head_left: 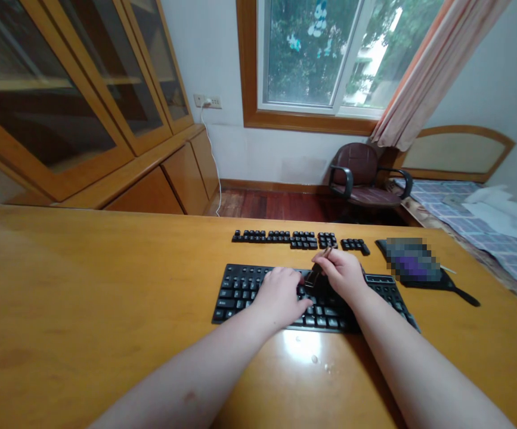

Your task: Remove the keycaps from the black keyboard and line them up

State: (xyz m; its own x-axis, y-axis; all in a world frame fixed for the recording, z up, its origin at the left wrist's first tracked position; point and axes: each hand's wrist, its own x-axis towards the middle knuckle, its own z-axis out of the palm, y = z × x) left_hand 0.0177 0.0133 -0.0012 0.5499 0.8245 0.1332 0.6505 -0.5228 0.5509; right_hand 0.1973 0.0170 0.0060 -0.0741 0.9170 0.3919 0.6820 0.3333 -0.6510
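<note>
A black keyboard (240, 292) lies on the wooden desk (83, 298) in front of me. My left hand (280, 296) rests on its middle keys with fingers curled down, pressing the board. My right hand (341, 271) is closed around a small dark tool (315, 277) with a brownish handle end, its tip down on the keys between the two hands. Beyond the keyboard, several removed black keycaps (300, 239) are laid out in rows on the desk.
A dark tray-like object with a handle (446, 281) lies right of the keyboard. A few water drops (321, 363) sit on the desk near me. Behind the desk are a brown armchair (361, 176), wooden glass-door cabinets (83, 107), a window and a bed.
</note>
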